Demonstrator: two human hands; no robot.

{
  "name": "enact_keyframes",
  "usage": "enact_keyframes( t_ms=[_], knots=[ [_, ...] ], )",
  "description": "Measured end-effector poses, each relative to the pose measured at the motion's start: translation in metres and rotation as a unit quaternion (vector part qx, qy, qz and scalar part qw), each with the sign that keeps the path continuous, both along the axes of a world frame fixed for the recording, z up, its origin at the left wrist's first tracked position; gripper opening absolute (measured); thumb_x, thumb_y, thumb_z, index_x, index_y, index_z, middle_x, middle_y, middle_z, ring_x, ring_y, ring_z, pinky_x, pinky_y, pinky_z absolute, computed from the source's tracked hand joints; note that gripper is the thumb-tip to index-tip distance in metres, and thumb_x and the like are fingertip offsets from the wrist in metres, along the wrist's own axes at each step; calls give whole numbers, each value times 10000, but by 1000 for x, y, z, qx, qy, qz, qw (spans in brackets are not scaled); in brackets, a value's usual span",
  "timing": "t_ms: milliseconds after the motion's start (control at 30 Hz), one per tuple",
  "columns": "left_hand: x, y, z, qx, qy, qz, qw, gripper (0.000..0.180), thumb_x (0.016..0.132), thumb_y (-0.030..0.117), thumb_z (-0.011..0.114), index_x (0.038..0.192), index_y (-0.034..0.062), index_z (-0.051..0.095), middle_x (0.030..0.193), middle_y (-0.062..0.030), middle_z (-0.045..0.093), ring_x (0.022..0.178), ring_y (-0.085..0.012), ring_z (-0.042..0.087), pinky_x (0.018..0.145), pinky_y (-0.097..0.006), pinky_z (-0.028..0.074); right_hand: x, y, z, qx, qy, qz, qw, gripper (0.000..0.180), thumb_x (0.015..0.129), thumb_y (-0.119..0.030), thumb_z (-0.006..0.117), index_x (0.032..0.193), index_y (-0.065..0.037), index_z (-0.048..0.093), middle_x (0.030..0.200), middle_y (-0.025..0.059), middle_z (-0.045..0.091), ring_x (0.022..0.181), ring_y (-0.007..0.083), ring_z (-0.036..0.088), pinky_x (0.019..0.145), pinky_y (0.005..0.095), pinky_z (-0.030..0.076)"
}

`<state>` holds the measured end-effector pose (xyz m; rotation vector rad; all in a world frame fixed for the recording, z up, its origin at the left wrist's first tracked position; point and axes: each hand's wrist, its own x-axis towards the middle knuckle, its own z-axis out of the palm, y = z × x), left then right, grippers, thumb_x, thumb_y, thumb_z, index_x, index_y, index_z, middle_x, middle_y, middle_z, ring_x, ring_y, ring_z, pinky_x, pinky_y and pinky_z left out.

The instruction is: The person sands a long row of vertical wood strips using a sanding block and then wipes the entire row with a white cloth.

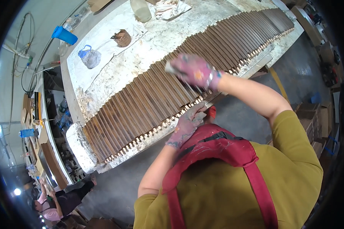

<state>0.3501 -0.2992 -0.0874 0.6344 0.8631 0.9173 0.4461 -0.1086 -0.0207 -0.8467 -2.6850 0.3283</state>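
Diagonally laid, brown slats (138, 102), pale tips (165, 124) nearest

Stained white table (135, 70): brown strips (128, 114) side by side.

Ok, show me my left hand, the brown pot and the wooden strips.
Left hand (188, 123): head view, middle of the glove.
Brown pot (122, 38): head view, its side wall.
Wooden strips (151, 98): head view, upper face, left half.

Olive shirt (218, 187), short sleeves (297, 129), and over it a crimson apron (233, 150) with broad straps (262, 191), black buckle (220, 136); flowery gloves, purplish-pink on the right hand (195, 70), greyer on the left hand (187, 126)!
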Motion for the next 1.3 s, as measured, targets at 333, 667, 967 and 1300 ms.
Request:
enact_keyframes(
  t_ms=[333,667,967,1300],
  knots=[
    [13,5,17,-14,95,-13,995,492,973,117,607,1422,-6,448,1268,-53,584,1061,-110,562,867,-238,462,-9,38,4,-55,11,-13,998,169,922,-251,606,1017,-112,615,948,159,633,857,309,640,772,441,504],
    [-1,4,-9,13,82,-79,993,424,993,226,577,1346,3,500,1244,-25,579,1064,-99,555,868,-251,466,82,-69,28,-122,8,109,986,341,849,-208,682,1166,-115,596,1049,112,629,972,323,616,825,432,489],
    [2,7,-4,-56,-47,-137,988,599,958,296,640,1420,-17,423,1284,-107,575,1104,-161,577,910,-283,461,69,-35,12,-212,189,-19,959,375,875,-210,629,1219,-68,587,1124,155,624,1020,361,616,864,421,493],
    [35,15,-14,-98,-75,32,992,404,871,-120,557,1228,60,505,1160,-68,564,1021,-200,605,828,-332,537,68,-60,31,-84,-101,81,988,369,850,-274,676,1174,-118,590,1096,116,619,992,325,617,872,443,471]
  ],
)
